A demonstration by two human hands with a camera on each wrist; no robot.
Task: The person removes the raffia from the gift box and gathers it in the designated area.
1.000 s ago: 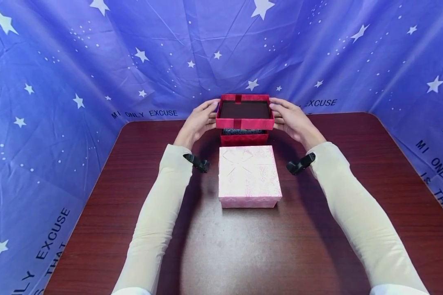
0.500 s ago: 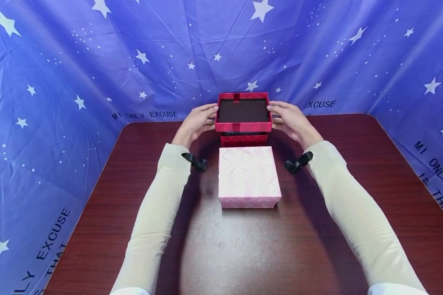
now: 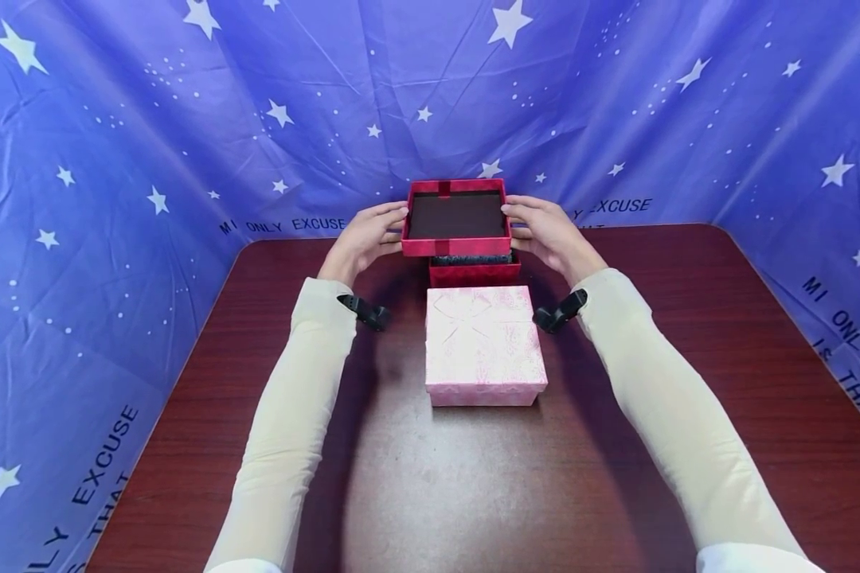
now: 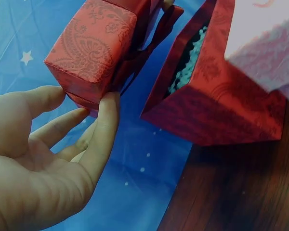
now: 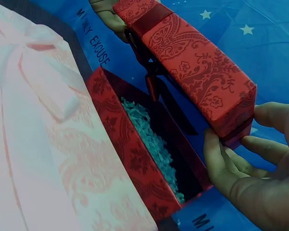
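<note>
Between my two hands a red box lid (image 3: 456,247) with a paisley pattern is held level, its dark inside facing up. My left hand (image 3: 367,239) grips its left end with thumb and fingertips, and my right hand (image 3: 549,235) does the same at the right end. A dark red ribbon bow (image 5: 154,86) hangs from the lid's underside in the right wrist view. Below and slightly to the right stands the open red box (image 3: 475,275), partly hidden by the lid in the head view. Pale shredded filler (image 5: 151,139) lies inside it.
Just in front of the red box, a closed pink gift box (image 3: 483,342) with a bow sits on the dark wooden table (image 3: 430,485). A blue star-patterned cloth (image 3: 315,87) hangs behind the table and along both sides.
Both hands have moved a little to the left together, carrying the red lid with them. It now sits off to the left of the red box beneath. Both boxes stay put.
</note>
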